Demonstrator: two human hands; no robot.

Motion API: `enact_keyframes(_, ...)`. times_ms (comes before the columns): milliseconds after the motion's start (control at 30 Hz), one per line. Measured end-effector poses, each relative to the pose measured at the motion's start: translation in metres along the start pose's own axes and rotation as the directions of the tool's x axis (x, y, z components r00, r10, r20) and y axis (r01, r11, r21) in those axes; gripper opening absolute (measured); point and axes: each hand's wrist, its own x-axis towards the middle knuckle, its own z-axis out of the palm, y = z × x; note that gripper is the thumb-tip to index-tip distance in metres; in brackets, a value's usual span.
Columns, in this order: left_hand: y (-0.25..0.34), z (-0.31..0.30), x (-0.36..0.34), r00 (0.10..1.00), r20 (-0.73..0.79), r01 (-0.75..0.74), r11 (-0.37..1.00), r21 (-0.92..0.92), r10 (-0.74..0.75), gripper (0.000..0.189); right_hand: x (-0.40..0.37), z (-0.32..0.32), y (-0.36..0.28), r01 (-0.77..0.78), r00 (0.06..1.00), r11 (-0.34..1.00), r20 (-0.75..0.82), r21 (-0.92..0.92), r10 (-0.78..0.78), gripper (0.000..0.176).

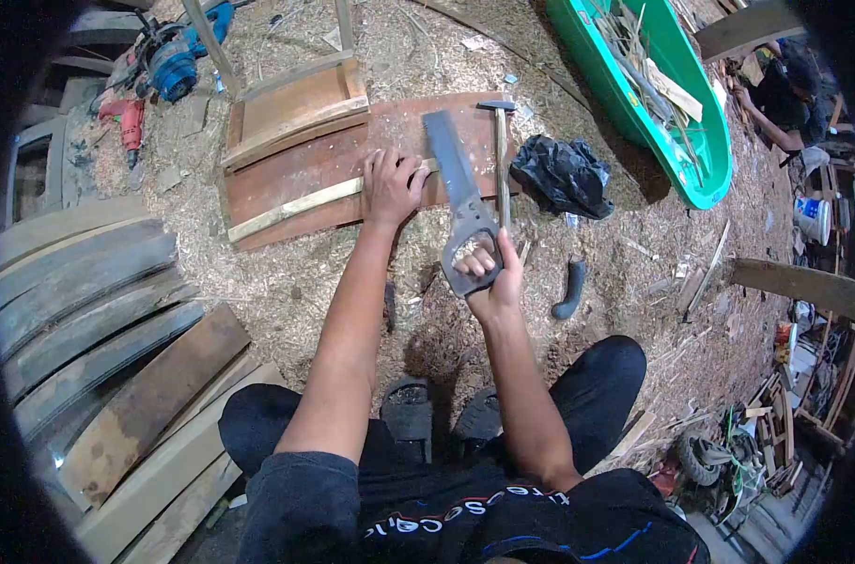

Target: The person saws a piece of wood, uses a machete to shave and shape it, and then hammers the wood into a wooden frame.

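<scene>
My right hand (491, 273) is closed round the grey handle of a handsaw (457, 174), its toothed blade pointing away from me. My left hand (391, 186) presses down over a narrow wooden strip (301, 204), fingers curled across it near its right end. The strip lies on a reddish-brown board (305, 169) on the ground. Just right of the saw blade, a hammer (501, 141) lies with its head away from me; its wooden handle runs down toward my right hand.
Behind the strip stands a wooden frame (301, 108). A black plastic bag (561, 176) and a green tub (705, 179) of scraps are to the right. Planks (155, 404) are stacked at left, near a red drill (127, 127) and a blue power tool (174, 70). Another person (785, 94) is at far right.
</scene>
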Motion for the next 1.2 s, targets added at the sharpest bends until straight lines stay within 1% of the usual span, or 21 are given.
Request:
enact_keyframes(33, 0.0, 0.0, 0.0, 1.0, -0.002, -0.002, 1.0, 0.002, 0.002, 0.02, 0.003, -0.005, 0.001, 0.043, 0.998, 0.997, 0.044, -0.068, -0.04, 0.033)
enact_keyframes(100, -0.001, -0.002, -0.002, 1.0, 0.003, -0.012, 1.0, 0.007, 0.012, 0.021, 0.009, -0.004, 0.002, 0.226, 0.973, 0.923, 0.036, -0.311, -0.226, 0.033)
enact_keyframes(133, -0.002, -0.003, -0.002, 1.0, 0.008, -0.02, 1.0, 0.005, 0.019, 0.022, 0.006, 0.006, 0.004, 0.383, 0.922, 0.768, 0.162, -0.513, -0.352, 0.03)
enact_keyframes(167, -0.001, -0.003, -0.001, 1.0, 0.012, -0.027, 1.0, 0.0, 0.027, 0.023, 0.012, 0.001, 0.008, 0.435, 0.888, 0.601, 0.207, -0.67, -0.411, 0.03)
enact_keyframes(200, -0.002, -0.001, -0.002, 0.999, -0.013, -0.041, 0.999, -0.001, 0.041, 0.025, 0.021, -0.01, 0.009, 0.473, 0.854, 0.421, 0.285, -0.774, -0.435, 0.031)
enact_keyframes(233, -0.001, -0.002, -0.001, 0.999, -0.003, -0.033, 0.999, -0.003, 0.033, 0.025, 0.029, -0.014, 0.009, 0.5, 0.817, 0.219, 0.373, -0.838, -0.439, 0.032)
enact_keyframes(267, 0.0, -0.003, 0.0, 1.0, 0.008, -0.024, 1.0, -0.004, 0.024, 0.025, 0.036, -0.019, 0.016, 0.527, 0.778, 0.173, 0.39, -0.832, -0.493, 0.034)
enact_keyframes(367, -0.003, -0.002, 0.0, 1.0, 0.021, -0.01, 1.0, -0.016, 0.01, 0.021, 0.043, -0.023, 0.023, 0.574, 0.736, 0.089, 0.466, -0.814, -0.491, 0.032)
enact_keyframes(400, -0.003, -0.001, -0.001, 1.0, 0.025, -0.007, 1.0, -0.024, 0.008, 0.02, 0.044, -0.028, 0.025, 0.535, 0.777, 0.131, 0.426, -0.834, -0.464, 0.031)
enact_keyframes(500, -0.004, -0.001, -0.001, 1.0, 0.018, -0.01, 1.0, -0.028, 0.01, 0.015, 0.045, -0.042, 0.03, 0.555, 0.763, 0.16, 0.423, -0.817, -0.488, 0.028)
enact_keyframes(600, -0.003, -0.003, 0.0, 1.0, 0.024, -0.012, 1.0, -0.016, 0.012, 0.014, 0.044, -0.055, 0.035, 0.523, 0.816, 0.241, 0.399, -0.817, -0.419, 0.03)
enact_keyframes(700, -0.003, -0.001, 0.0, 1.0, 0.005, 0.001, 0.999, -0.042, 0.0, 0.013, 0.047, -0.064, 0.035, 0.517, 0.818, 0.185, 0.419, -0.836, -0.394, 0.03)
enact_keyframes(800, -0.004, -0.001, 0.0, 1.0, 0.019, 0.01, 0.999, -0.046, -0.009, 0.013, 0.028, -0.065, 0.034, 0.502, 0.84, 0.244, 0.401, -0.83, -0.365, 0.03)
enact_keyframes(900, -0.003, 0.0, 0.001, 1.0, -0.003, -0.014, 0.998, -0.059, 0.014, 0.013, 0.029, -0.069, 0.038, 0.471, 0.834, 0.251, 0.334, -0.846, -0.44, 0.029)
enact_keyframes(967, -0.004, 0.001, -0.002, 1.0, 0.002, -0.015, 0.998, -0.054, 0.015, 0.013, 0.041, -0.079, 0.037, 0.43, 0.866, 0.276, 0.307, -0.86, -0.393, 0.023)
enact_keyframes(1033, -0.005, 0.0, -0.001, 1.0, 0.013, -0.008, 0.999, -0.054, 0.009, 0.013, 0.041, -0.064, 0.034, 0.409, 0.885, 0.3, 0.294, -0.862, -0.361, 0.02)
enact_keyframes(1067, -0.005, 0.0, -0.001, 1.0, 0.006, -0.014, 0.999, -0.053, 0.014, 0.013, 0.039, -0.064, 0.033, 0.43, 0.876, 0.248, 0.334, -0.868, -0.349, 0.018)
enact_keyframes(1167, -0.003, -0.002, 0.0, 1.0, 0.024, -0.005, 0.999, -0.044, 0.006, 0.012, 0.018, -0.087, 0.039, 0.486, 0.838, 0.229, 0.375, -0.844, -0.396, 0.014)
enact_keyframes(1200, -0.002, -0.004, 0.004, 1.0, 0.022, -0.006, 0.999, -0.039, 0.007, 0.012, 0.017, -0.084, 0.039, 0.481, 0.839, 0.291, 0.337, -0.827, -0.428, 0.016)
